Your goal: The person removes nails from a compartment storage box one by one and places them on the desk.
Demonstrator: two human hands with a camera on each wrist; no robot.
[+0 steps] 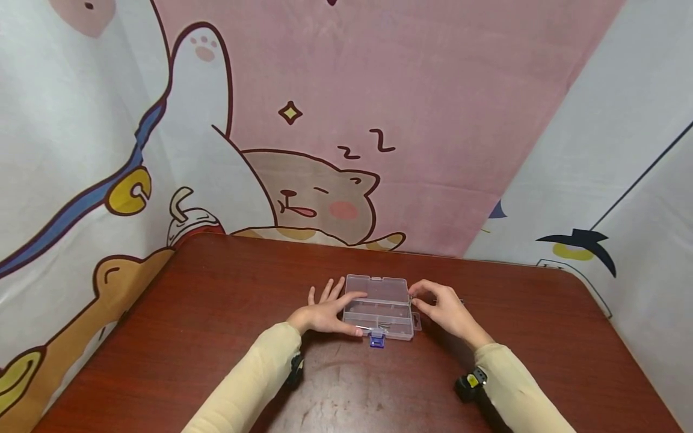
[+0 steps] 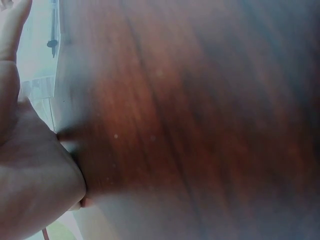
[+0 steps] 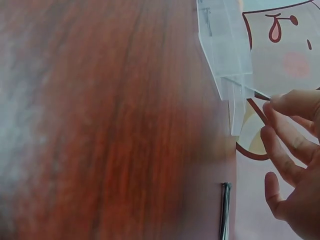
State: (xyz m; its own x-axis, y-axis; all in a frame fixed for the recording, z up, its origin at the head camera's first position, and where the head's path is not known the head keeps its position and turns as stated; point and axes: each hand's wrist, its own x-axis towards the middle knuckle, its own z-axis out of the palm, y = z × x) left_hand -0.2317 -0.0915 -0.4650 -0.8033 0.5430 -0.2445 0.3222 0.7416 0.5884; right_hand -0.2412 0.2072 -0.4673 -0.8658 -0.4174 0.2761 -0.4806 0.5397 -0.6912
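A clear plastic box [image 1: 379,310] with compartments and a blue latch [image 1: 377,339] lies on the table, lid raised at the back. Small metal pieces lie in its front compartment. The left hand [image 1: 326,314] rests at the box's left side, fingers spread, thumb at the front edge; in the left wrist view its palm [image 2: 35,165] is seen beside the box. At the box's right end, the right hand [image 1: 446,310] pinches a thin dark-ended metal piece [image 3: 262,95] between thumb and forefinger, its other end over the box [image 3: 227,45].
More thin metal pieces [image 3: 225,212] lie on the table to the right of the box, partly behind the right hand in the head view. The reddish-brown table [image 1: 227,337] reaches back to a printed cloth [image 1: 433,120] with cartoon animals.
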